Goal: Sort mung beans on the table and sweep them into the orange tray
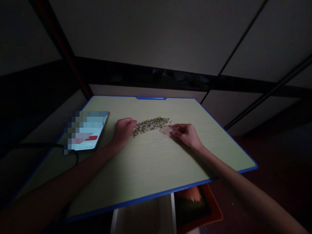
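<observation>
A long heap of small greenish grains like mung beans, mixed with whitish bits [152, 124], lies across the middle of a pale yellow-green tabletop [146, 172]. My left hand [123, 130] rests at the heap's left end with its fingers curled in; whatever they may hold is too small to make out. To the right of the heap, my right hand [187, 134] pinches the edge of a thin, pale, see-through piece [166, 130] between thumb and fingers. This piece lies low over the table, beside the heap's near right side. Its exact kind does not show.
At the table's left lies a tablet or phone [91, 131] with a lit, partly blurred screen and a dark cable [48, 146]. Blue edging [151, 98] rims the table. Dark-seamed cabinet panels [146, 35] stand behind it. An orange-rimmed box [215, 208] sits below the front edge.
</observation>
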### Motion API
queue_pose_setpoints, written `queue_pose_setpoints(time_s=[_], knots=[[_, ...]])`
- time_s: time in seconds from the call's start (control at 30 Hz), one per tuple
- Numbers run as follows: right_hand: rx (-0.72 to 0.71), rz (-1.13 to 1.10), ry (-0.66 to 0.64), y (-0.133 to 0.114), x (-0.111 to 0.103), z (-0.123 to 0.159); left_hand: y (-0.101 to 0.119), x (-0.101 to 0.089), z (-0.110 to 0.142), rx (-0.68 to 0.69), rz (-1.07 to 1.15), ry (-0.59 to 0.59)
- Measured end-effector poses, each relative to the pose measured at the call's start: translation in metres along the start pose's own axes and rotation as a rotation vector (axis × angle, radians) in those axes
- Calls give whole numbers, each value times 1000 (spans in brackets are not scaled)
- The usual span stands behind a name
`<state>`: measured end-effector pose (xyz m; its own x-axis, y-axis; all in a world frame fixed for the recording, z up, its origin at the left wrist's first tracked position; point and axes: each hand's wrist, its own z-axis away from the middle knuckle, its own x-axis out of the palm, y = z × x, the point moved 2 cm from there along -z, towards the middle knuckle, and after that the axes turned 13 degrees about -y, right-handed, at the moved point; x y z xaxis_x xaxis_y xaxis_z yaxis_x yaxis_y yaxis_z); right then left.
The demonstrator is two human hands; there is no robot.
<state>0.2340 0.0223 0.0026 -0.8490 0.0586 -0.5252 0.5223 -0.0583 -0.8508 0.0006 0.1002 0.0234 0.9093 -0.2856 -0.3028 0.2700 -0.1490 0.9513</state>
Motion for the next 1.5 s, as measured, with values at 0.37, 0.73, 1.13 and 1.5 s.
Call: queue_pose_setpoints(time_s=[0.37, 0.73, 1.13, 1.5], knots=[[-126, -67, -245, -34, 41, -1, -7, -1, -3, 3, 11, 9], [-310, -105, -612, -51, 55, -1, -10, -1, -5, 11, 5, 2], [-396, -152, -757, -60, 58, 21, -8, -1, -3, 2, 9, -7], [-167, -207, -74, -15, -34, -6, -3, 0, -1, -22, 0, -20]])
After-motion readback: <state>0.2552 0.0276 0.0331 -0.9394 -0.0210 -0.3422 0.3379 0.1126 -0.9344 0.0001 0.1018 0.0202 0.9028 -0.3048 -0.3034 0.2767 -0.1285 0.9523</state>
